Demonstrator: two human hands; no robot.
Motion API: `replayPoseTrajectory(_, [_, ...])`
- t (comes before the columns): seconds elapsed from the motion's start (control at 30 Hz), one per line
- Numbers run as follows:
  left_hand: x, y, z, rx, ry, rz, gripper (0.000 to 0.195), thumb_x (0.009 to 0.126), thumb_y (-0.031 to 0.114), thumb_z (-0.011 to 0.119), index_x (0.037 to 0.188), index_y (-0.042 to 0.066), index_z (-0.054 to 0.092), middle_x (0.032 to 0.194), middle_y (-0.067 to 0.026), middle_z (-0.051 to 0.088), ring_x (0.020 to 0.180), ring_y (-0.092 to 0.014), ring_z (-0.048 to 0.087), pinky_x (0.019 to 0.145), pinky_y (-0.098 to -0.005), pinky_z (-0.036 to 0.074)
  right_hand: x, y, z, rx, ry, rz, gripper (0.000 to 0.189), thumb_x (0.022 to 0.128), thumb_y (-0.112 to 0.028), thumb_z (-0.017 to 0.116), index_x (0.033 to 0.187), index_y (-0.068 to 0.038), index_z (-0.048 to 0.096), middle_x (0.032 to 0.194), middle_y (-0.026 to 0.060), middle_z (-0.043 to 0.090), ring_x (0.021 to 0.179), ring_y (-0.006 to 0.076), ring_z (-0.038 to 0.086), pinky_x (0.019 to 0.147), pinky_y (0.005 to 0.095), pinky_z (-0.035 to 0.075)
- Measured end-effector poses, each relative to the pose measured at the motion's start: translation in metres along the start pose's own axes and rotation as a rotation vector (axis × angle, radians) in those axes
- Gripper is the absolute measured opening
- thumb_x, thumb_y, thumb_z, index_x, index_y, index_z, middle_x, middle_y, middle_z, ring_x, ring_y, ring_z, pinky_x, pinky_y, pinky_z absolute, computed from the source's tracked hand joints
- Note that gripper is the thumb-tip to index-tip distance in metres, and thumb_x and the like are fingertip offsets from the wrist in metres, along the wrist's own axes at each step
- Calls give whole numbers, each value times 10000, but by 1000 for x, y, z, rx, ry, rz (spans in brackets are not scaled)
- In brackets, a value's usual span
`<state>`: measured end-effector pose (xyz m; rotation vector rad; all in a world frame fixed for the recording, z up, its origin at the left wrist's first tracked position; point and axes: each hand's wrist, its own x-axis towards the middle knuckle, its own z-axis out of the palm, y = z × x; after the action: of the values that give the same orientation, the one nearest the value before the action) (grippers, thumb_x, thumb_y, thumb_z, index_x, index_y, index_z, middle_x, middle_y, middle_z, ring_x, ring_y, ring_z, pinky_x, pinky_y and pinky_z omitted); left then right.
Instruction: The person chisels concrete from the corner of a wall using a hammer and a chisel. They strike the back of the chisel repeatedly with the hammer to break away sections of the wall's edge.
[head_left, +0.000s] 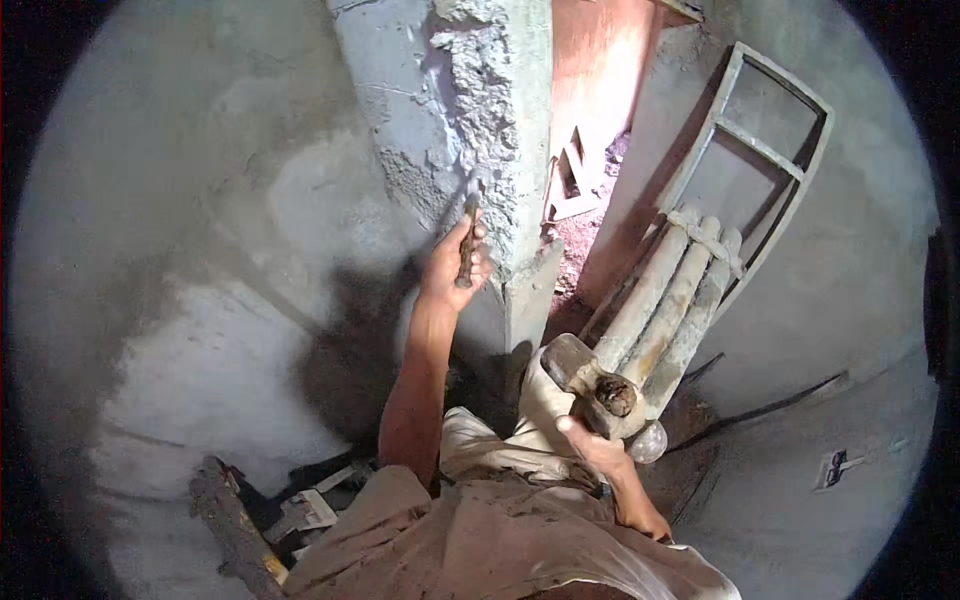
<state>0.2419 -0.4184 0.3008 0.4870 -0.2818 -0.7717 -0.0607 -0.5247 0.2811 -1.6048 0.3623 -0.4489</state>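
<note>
My left hand (454, 262) is closed around a short metal chisel (468, 244), its tip against the rough, broken masonry (484, 112) on the edge of a wall. Smooth grey plaster (529, 150) borders this broken strip on the right. Lower down, near my lap, my right hand (600, 454) grips a sledge-type hammer (596, 390). The hammer's heavy head faces up, with the wooden handle's end (616, 395) showing in its eye. Most of the handle is hidden under the head and hand. The hammer is apart from the chisel.
Several pale round poles (671, 300), bound together near one end, lean at the right beside a metal frame (757, 142). Through the opening, rubble and a white angular piece (574, 180) lie on the ground. A rough plank (232, 517) stands lower left. A wall box (832, 469) is at right.
</note>
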Motion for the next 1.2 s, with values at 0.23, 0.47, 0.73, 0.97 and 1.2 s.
replayPoseTrajectory(0.23, [2,5,4,-83,-110,-19,229,961,259,453,1105,89,507,718,10,512,499,-88,442,409,-232,387,35,-37,7,-296,-81,-856,198,649,-58,714,727,-15,537,598,68,526,490,178,505,456,299,384])
replayPoseTrajectory(0.47, [9,14,37,188,41,7,176,947,229,463,1059,100,505,638,39,445,478,-55,415,356,-198,343,53,-53,16,-349,-139,-1067,247,681,-83,713,599,-50,483,542,61,458,434,216,452,405,330,334])
replayPoseTrajectory(0.73, [26,15,45,173,43,24,182,953,258,426,1036,103,471,573,50,406,386,-70,358,310,-234,329,84,-34,36,-533,-159,-1168,342,547,-274,702,593,-58,442,601,78,452,489,210,465,438,338,359])
replayPoseTrajectory(0.97, [33,41,24,287,8,-111,156,947,260,433,979,112,471,610,52,448,436,-71,436,322,-223,362,113,-44,65,-517,-113,-736,143,609,-85,646,692,-41,537,585,131,532,516,305,557,482,395,431])
replayPoseTrajectory(1.2, [31,23,48,296,58,-51,120,948,238,429,954,127,474,605,53,454,415,-59,413,315,-224,352,95,-39,47,-445,-162,-1060,144,620,-65,677,656,-68,538,564,113,500,450,267,488,430,373,364])
